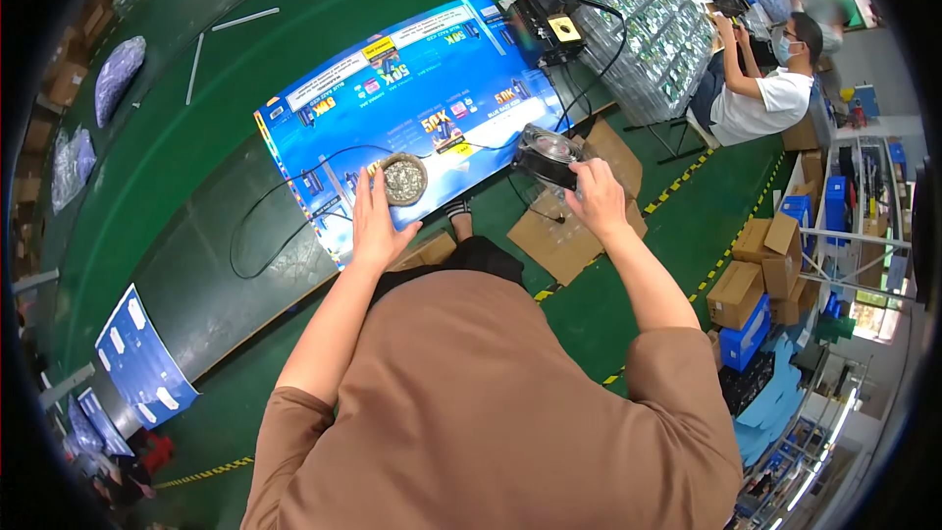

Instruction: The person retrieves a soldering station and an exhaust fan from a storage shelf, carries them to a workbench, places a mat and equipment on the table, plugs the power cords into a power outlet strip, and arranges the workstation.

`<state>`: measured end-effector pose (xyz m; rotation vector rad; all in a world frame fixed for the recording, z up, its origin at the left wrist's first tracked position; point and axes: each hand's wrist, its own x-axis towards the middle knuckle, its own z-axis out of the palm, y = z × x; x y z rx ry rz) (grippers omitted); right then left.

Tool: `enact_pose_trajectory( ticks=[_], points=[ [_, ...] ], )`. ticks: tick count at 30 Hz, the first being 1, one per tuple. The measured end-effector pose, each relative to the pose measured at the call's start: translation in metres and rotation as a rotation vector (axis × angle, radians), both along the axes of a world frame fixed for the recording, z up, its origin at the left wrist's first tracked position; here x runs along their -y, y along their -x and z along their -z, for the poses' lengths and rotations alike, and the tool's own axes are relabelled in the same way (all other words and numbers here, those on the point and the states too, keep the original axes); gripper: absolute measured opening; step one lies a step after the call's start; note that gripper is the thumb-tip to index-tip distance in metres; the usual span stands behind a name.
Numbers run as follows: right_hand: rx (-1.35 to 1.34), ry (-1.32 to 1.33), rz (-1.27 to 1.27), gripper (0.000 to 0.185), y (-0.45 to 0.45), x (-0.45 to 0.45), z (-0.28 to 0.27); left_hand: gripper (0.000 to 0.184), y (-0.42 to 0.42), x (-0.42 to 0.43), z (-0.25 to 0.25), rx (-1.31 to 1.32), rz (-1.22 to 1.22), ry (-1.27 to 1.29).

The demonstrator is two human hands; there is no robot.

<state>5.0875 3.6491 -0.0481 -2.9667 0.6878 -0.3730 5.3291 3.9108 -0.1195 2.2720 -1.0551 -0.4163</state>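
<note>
My right hand [599, 198] grips the near right edge of a small black fan [546, 157], thumb and fingers closed on its frame. The fan sits by the right front edge of a blue printed sheet [392, 128] on the bench. My left hand [374, 226] has its fingers stretched out along the left side of a round brown-rimmed dish [404, 180]. Silvery bits or shavings fill the dish; I cannot tell which. The fingertips lie beside the rim, and whether they touch it is unclear. A thin black cable [339, 152] runs over the sheet behind the dish.
A black soldering station [546, 27] stands at the sheet's far right corner. Beyond it lie clear trays of green circuit boards [643, 39]. A seated person [765, 88] works at the right. Flattened cardboard [559, 240] lies below the bench edge. A blue sheet [145, 358] hangs at left.
</note>
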Motion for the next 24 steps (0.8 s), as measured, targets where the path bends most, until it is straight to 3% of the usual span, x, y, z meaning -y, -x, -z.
enact_pose_trajectory(
  ticks=[10, 12, 14, 15, 18, 24],
  points=[
    [0.037, -0.049, 0.025, 0.040, 0.002, 0.007, -0.002, 0.101, -0.002, 0.002, 0.000, 0.012, 0.033, 0.033],
    [0.167, -0.361, 0.297, 0.041, -0.003, 0.011, -0.009, 0.100, -0.001, 0.001, -0.007, 0.007, 0.027, 0.031],
    [0.227, -0.599, 0.413, 0.042, -0.001, 0.026, -0.005, 0.080, 0.005, 0.011, -0.024, 0.136, 0.041, 0.137],
    [0.221, -0.656, 0.435, 0.042, 0.002, 0.031, -0.002, 0.080, 0.006, 0.018, -0.027, 0.138, 0.045, 0.139],
    [0.207, -0.762, 0.479, 0.042, 0.000, 0.028, -0.011, 0.029, 0.016, 0.051, -0.046, 0.110, 0.249, 0.463],
    [0.222, -0.926, 0.525, 0.043, -0.005, 0.013, -0.024, 0.026, 0.046, 0.111, -0.066, -0.016, 0.352, 0.451]
  ],
)
